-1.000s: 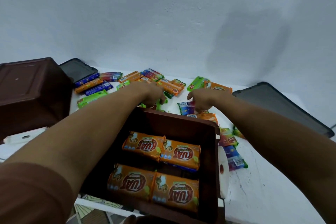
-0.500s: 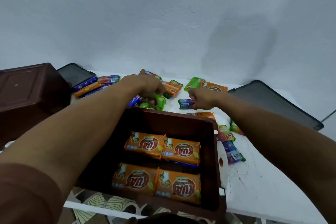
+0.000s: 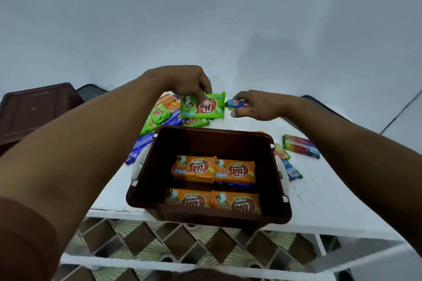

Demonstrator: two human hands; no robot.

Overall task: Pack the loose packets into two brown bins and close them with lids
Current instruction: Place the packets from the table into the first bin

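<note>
Well left of the left hand, I saw a second brown bin lying upturned; that hand pinched a green packet under its thumb, the right hand beside it pinched a blue packet, and the open brown bin below both held four orange packets

Dark brown bin, orange packets inside, green packet, white table, brown-and-cream diamond-patterned floor
</note>
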